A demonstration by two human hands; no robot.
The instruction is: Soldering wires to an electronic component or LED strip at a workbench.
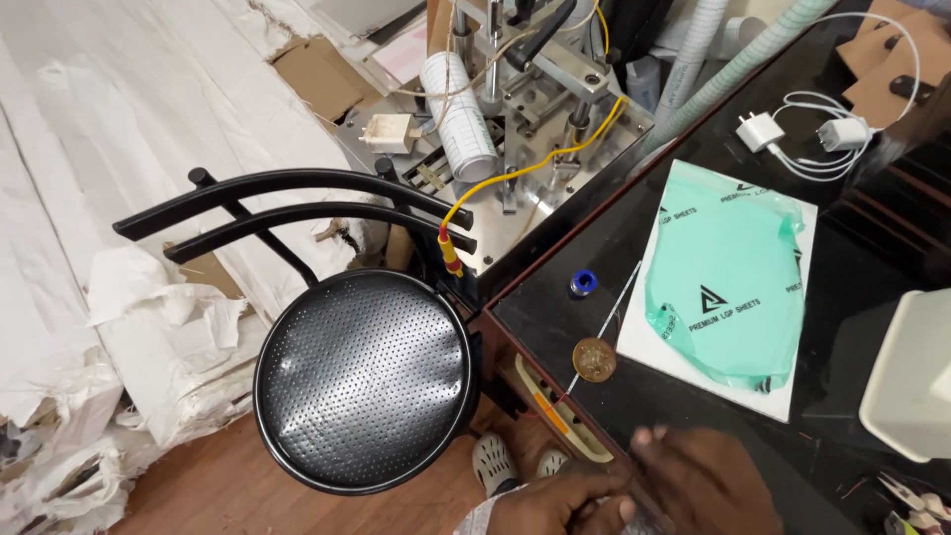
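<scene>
My left hand and my right hand meet at the bottom edge of the view, over the front edge of a black glossy table. Their fingers are curled toward each other around something small and greyish, too blurred to identify. Just beyond them a thin white wire runs across the table past a round golden disc. A small blue fitting stands farther back.
A green plastic bag lies on a white sheet. White chargers with cables sit at the back, a white box at right. A black perforated chair, a metal machine with yellow wire and white sacks stand left.
</scene>
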